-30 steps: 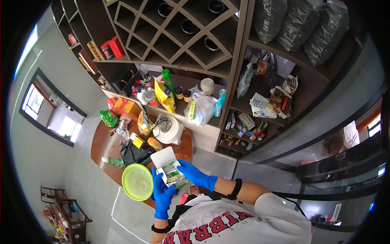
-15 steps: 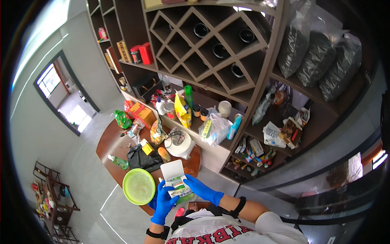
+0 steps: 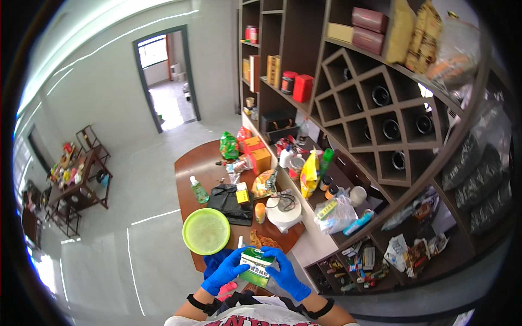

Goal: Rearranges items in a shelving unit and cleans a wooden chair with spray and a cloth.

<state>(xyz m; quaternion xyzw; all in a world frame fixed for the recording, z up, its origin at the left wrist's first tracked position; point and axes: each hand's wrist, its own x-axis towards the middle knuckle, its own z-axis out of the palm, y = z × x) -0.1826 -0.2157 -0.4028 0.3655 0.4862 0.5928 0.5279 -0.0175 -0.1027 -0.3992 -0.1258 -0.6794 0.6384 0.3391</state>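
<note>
Here, green-and-white box [image 3: 256,267], between blue-gloved hands [image 3: 224,271] [image 3: 286,275], held from both sides

Blue-gloved left hand [image 3: 225,270] and right hand [image 3: 286,275] holding green-and-white box [image 3: 256,267], bottom middle, brown table [image 3: 187,169] in the middle, dark shelves [image 3: 305,38], upper right

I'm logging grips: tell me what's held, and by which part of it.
A green-and-white box, held by its opposite sides: left fingers on its left, right fingers on its right.
</note>
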